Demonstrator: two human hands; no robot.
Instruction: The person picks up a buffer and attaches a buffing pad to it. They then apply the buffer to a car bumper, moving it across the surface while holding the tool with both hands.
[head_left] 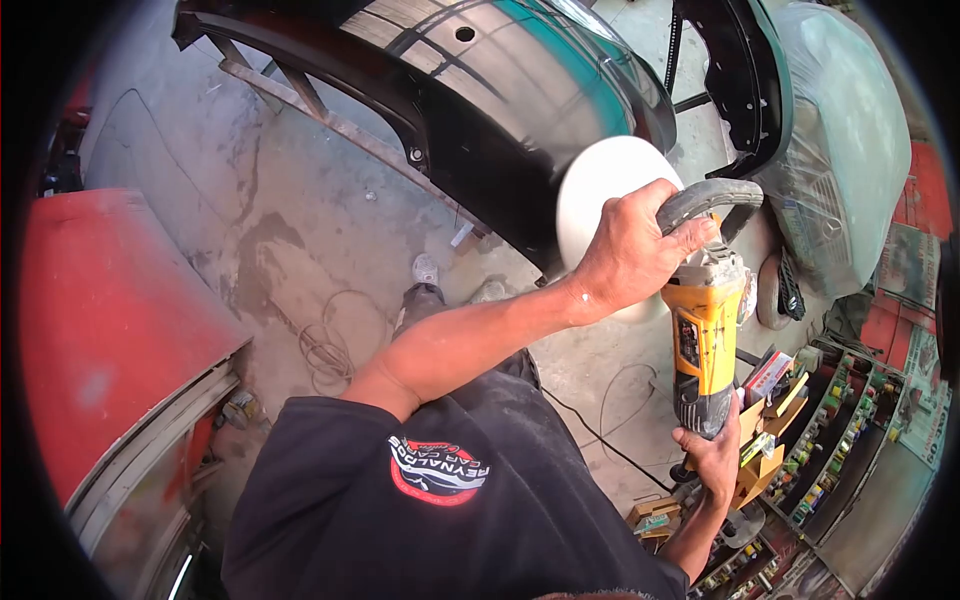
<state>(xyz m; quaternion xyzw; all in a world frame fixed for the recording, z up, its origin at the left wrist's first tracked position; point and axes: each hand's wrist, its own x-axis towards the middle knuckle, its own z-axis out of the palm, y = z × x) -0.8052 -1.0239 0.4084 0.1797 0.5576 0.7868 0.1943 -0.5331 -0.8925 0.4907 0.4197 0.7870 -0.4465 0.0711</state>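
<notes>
A yellow and black polisher (703,325) is held in both of my hands. My left hand (635,245) wraps round its black front handle (710,197), and my right hand (712,450) grips the dark rear end of its body. The round white polishing pad (605,195) stands on edge at the right end of a glossy black car bumper (480,120), overlapping it in this view. Part of the pad is hidden behind my left hand and forearm. Reflections run across the bumper's shiny surface.
The bumper rests on a stand (300,100). A second dark bumper (745,90) and a plastic-covered car part (830,150) are at the upper right. A red car panel (120,330) stands left. Cables (335,350) lie on the floor; shelves of small items (820,460) fill the lower right.
</notes>
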